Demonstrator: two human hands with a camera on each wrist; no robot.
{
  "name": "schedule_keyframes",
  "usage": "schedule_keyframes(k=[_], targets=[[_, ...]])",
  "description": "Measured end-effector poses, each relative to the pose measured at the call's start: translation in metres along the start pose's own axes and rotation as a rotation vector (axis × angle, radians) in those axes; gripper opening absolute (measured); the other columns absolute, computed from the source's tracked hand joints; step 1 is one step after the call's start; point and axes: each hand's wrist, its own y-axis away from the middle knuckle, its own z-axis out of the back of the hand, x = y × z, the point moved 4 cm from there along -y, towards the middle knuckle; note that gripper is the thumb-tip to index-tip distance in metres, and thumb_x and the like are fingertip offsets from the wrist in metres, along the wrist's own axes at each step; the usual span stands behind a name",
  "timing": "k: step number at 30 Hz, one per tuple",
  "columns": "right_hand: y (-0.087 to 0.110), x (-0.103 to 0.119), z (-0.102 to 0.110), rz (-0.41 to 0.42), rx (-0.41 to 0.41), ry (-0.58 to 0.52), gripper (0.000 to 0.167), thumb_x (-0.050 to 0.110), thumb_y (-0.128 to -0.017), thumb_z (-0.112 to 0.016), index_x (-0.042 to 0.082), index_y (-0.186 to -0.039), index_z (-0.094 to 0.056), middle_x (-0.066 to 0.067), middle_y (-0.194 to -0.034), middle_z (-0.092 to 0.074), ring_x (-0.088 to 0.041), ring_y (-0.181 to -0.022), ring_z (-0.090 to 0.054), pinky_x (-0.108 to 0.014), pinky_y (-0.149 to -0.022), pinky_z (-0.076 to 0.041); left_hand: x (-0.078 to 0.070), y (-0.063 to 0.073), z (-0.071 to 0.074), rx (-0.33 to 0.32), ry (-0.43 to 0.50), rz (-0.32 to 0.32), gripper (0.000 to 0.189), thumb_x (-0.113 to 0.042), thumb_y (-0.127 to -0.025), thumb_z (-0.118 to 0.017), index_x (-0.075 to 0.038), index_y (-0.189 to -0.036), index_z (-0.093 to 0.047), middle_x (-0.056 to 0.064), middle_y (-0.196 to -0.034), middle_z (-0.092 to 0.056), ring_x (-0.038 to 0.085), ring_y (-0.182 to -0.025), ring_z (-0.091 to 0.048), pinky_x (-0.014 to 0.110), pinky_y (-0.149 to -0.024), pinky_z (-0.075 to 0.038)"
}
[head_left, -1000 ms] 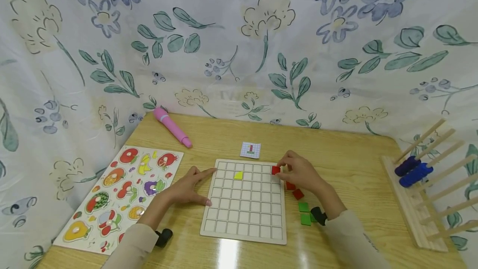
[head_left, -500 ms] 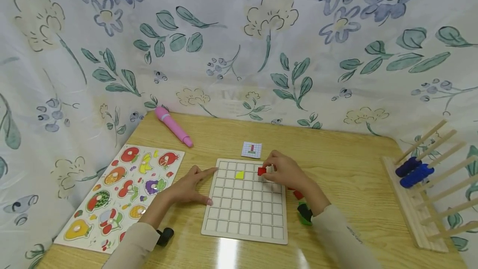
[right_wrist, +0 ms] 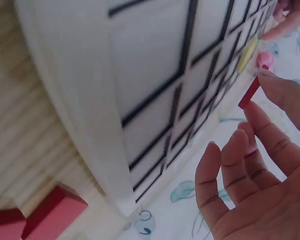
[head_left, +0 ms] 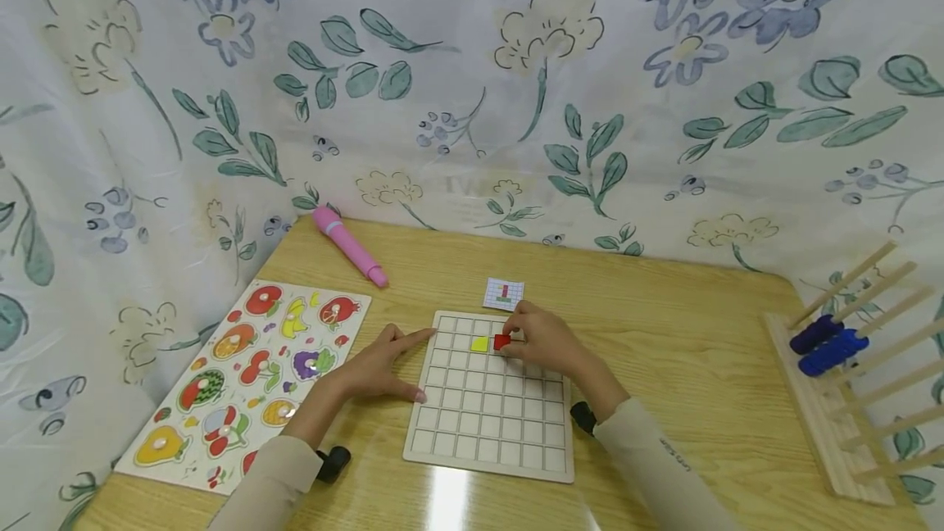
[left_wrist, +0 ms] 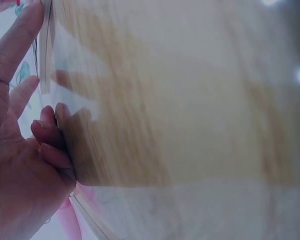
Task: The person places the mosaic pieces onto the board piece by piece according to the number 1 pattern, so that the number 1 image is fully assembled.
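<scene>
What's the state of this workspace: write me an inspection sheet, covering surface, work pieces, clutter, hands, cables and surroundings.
Surface: wood-grain table, glare near its front edge.
Work pieces: grid board bearing one yellow tile; one red tile in hand; two loose red pieces beside the board; small pattern card beyond it.
Clutter: fruit puzzle and pink microphone-shaped item on the left; peg rack with blue beads on the right.
Hands: left hand touches the board's left edge; right hand pinches the red tile just right of the yellow one.
Cables: nothing seen.
Surroundings: floral curtain behind and to the left.
</scene>
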Motion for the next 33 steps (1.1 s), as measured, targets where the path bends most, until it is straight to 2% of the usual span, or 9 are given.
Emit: schedule_keyframes(k=[6,13,33], targets=[[0.002,0.001,-0.007,-0.015,0.006,0.071,0.02,0.023,-0.086,-0.079,0.009,-0.098,-0.074,0.0,-0.095,-0.053,-0.012,-0.076,-0.049,-0.028,-0.069,-0.045,-0.002,-0.001,-0.001,0.005,0.007,-0.008,0.103,-0.04,-0.071,-0.089,-0.024,-0.156,-0.034,0.01,-0.102,-0.034,0.021,-0.088,-0.038,0.038,-0.08,-0.034],[0.003,0.001,-0.008,-0.042,0.005,0.059,0.02,0.024,-0.086,-0.078,0.01,-0.1,-0.075,0.0,-0.099,-0.055,-0.012,-0.082,-0.052,-0.031,-0.072,-0.047,0.0,-0.002,-0.002,0.003,0.006,-0.006,0.103,-0.041,-0.07,-0.089,-0.026,-0.156,-0.035,0.009,-0.102,-0.034,0.021,-0.087,-0.039,0.038,-0.079,-0.034],[0.0,0.001,-0.011,-0.033,-0.003,0.109,0.025,0.032,-0.085,-0.079,0.016,-0.105,-0.075,0.0,-0.097,-0.053,-0.012,-0.079,-0.05,-0.029,-0.066,-0.044,-0.002,0.001,0.0,-0.011,0.0,-0.011,0.103,-0.04,-0.07,-0.089,-0.024,-0.156,-0.034,0.009,-0.101,-0.033,0.021,-0.088,-0.038,0.038,-0.081,-0.035]])
